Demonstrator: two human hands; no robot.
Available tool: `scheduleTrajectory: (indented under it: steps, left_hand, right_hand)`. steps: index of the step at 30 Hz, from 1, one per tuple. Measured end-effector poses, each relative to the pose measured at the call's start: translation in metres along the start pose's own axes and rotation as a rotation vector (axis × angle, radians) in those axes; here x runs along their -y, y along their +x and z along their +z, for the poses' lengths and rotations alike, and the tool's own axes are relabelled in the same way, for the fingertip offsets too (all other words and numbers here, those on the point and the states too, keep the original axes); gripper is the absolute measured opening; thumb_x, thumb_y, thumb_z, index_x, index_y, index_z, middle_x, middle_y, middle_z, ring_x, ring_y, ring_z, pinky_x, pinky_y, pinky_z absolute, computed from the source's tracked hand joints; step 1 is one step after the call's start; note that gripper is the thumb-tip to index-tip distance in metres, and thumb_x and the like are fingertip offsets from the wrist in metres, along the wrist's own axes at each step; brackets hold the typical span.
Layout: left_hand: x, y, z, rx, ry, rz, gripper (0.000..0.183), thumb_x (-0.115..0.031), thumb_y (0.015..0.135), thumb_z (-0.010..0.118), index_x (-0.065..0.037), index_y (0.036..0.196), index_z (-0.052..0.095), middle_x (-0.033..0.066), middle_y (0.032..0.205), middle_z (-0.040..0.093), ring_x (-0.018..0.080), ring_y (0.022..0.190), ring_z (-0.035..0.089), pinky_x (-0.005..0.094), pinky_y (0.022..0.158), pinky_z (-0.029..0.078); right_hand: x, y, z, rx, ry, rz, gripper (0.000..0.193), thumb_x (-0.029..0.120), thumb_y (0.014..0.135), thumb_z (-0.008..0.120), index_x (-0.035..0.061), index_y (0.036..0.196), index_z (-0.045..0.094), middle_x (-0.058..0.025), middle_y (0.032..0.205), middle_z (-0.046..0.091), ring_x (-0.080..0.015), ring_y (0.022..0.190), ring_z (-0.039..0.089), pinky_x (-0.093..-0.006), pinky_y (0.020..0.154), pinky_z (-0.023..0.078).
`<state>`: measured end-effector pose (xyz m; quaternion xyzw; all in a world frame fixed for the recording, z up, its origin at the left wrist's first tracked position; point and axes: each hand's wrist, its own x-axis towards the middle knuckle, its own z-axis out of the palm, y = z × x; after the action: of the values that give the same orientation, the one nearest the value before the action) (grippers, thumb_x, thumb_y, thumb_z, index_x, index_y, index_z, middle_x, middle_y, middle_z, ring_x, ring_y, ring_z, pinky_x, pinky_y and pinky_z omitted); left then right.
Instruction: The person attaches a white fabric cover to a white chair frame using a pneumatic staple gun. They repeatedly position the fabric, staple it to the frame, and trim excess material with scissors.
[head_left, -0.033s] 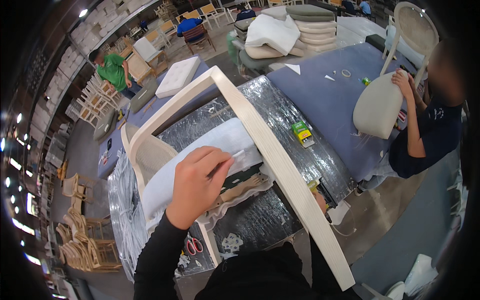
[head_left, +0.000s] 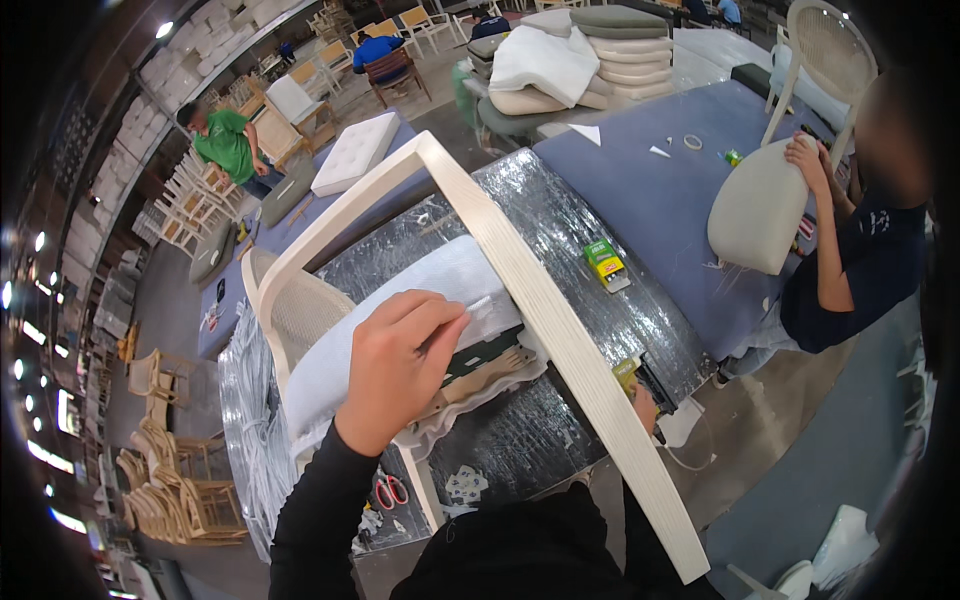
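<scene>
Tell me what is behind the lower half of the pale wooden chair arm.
Part of the right hand shows past the wooden arm, at a dark tool. The arm covers the rest, so its full grip cannot be seen.

A chair (head_left: pixel 540 310) lies before me on the table (head_left: pixel 510 440). My left hand (head_left: pixel 395 365) is over its pad (head_left: pixel 430 270), left of the long bar; my right hand (head_left: pixel 645 405) is right of that bar, on a tool (head_left: pixel 655 385). Farther off, also right of the bar, sits a box (head_left: pixel 605 264). Scissors (head_left: pixel 391 491) lie nearer me, just left of a chair leg, with cords (head_left: pixel 245 420) along the table's left end. Ahead to my right, a second table (head_left: pixel 640 190) bears a tape roll (head_left: pixel 692 142), with a co-worker (head_left: pixel 855 260) at its right side and stacked cushions (head_left: pixel 630 60) behind it
</scene>
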<state>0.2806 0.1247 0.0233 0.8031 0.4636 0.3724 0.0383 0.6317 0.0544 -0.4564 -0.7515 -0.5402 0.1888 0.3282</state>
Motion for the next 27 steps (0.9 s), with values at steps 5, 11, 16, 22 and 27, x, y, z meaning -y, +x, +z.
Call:
scheduleTrajectory:
  steps: [5,11,16,22,27]
  left_hand:
    - [0.007,-0.004,0.013,-0.059,0.04,-0.013,0.006,0.0,0.093,0.084,0.001,0.098,0.082,0.0124,0.092,0.08,0.0215,0.078,0.076,0.0323,0.073,0.058]
    - [0.007,0.004,0.031,-0.091,-0.026,0.026,0.005,0.001,0.091,0.085,0.001,0.095,0.081,0.0091,0.087,0.077,0.0156,0.073,0.069,0.0299,0.068,0.053]
    - [0.01,0.002,0.037,-0.087,-0.01,0.055,0.007,0.0,0.09,0.086,0.001,0.091,0.079,0.0083,0.084,0.075,0.015,0.072,0.068,0.0299,0.069,0.052]
    - [0.01,0.002,0.034,-0.112,-0.056,0.033,0.008,0.0,0.091,0.085,0.001,0.089,0.077,0.0082,0.081,0.073,0.0148,0.07,0.064,0.0297,0.068,0.051]
    - [0.015,-0.001,0.037,-0.116,-0.04,-0.028,0.014,-0.003,0.089,0.086,0.0,0.084,0.073,0.008,0.075,0.069,0.0166,0.066,0.065,0.0312,0.065,0.052]
  right_hand:
    - [0.019,-0.006,0.002,0.026,-0.181,-0.004,0.061,-0.004,0.081,0.076,0.0056,0.139,0.059,-0.0224,0.135,0.062,-0.0469,0.13,0.06,-0.0546,0.111,0.05]
    - [-0.001,0.033,-0.02,0.201,-0.197,0.167,0.071,0.005,0.083,0.077,0.0096,0.148,0.048,-0.026,0.116,0.076,-0.0517,0.112,0.073,-0.0601,0.095,0.059]
    - [0.034,0.06,-0.058,0.197,-0.103,0.276,0.051,0.04,0.09,0.079,0.0018,0.124,0.076,-0.0267,0.103,0.082,-0.0431,0.102,0.082,-0.0535,0.091,0.062]
    - [0.145,-0.007,-0.074,0.376,0.307,0.088,0.046,0.04,0.098,0.082,-0.0043,0.111,0.083,-0.0239,0.093,0.082,-0.0324,0.088,0.083,-0.0434,0.08,0.062]
    - [0.256,-0.069,-0.066,0.139,0.543,-0.326,0.043,0.023,0.092,0.088,-0.0014,0.127,0.079,-0.0212,0.118,0.081,-0.0345,0.105,0.081,-0.0425,0.092,0.064]
